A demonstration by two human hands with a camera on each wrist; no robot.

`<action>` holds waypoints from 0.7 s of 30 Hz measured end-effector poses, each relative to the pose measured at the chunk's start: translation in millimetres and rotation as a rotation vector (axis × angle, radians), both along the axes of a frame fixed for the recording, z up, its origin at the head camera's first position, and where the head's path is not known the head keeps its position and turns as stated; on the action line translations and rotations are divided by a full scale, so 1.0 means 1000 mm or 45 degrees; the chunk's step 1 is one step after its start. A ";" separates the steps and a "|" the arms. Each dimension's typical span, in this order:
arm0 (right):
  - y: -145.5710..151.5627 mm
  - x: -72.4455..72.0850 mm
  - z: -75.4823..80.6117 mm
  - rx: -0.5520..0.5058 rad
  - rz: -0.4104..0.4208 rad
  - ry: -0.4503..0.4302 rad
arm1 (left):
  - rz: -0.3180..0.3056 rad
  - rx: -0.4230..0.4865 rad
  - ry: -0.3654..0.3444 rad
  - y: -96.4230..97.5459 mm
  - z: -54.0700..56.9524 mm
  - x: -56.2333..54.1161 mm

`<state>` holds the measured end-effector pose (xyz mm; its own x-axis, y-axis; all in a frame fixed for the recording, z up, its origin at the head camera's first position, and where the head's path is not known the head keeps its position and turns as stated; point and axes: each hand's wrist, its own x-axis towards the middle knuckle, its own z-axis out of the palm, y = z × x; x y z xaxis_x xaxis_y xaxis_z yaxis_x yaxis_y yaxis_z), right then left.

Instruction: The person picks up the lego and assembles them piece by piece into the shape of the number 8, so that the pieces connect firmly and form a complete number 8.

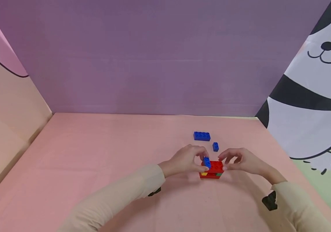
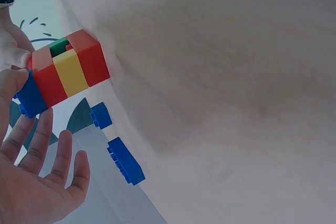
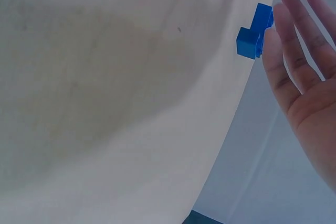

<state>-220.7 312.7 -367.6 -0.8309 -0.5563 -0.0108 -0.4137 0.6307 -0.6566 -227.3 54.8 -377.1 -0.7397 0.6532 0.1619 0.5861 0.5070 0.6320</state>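
A small stack of toy building bricks [image 1: 215, 167] stands on the pink table: a red brick on top, yellow and green ones in the middle layer, red at the bottom. On the left end of the top red brick sits a small blue brick [image 1: 207, 162]. My left hand [image 1: 186, 158] pinches this blue brick between thumb and fingers; its other fingers spread out in the left wrist view. At the stack's right end, my right hand [image 1: 242, 160] holds the red brick with thumb and index finger. The right wrist view shows its remaining fingers fairly straight.
Behind the stack lie a small blue brick [image 1: 215, 147] and, farther back, a longer blue brick [image 1: 202, 136]. A purple wall [image 1: 154, 58] closes off the back of the table [image 1: 110, 154]. A panda-printed panel [image 1: 313, 93] stands at the right.
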 end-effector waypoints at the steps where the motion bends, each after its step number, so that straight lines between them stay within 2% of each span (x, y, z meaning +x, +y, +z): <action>1: 0.001 -0.001 -0.001 -0.001 -0.007 -0.011 | -0.001 -0.002 0.000 0.000 0.000 0.000; 8: 0.006 -0.007 -0.001 -0.003 -0.013 -0.006 | 0.000 -0.006 -0.008 0.001 0.001 0.000; 15: 0.006 -0.016 0.001 0.017 -0.135 0.100 | 0.006 -0.011 -0.017 0.002 0.000 -0.001; 21: 0.006 -0.027 -0.003 0.018 -0.260 0.171 | 0.014 -0.006 -0.018 0.001 -0.002 -0.001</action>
<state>-248.2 319.1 -370.2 -0.9205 -0.3776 0.1008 -0.3600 0.7189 -0.5946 -228.2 55.6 -378.7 -0.7492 0.6456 0.1483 0.5713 0.5165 0.6378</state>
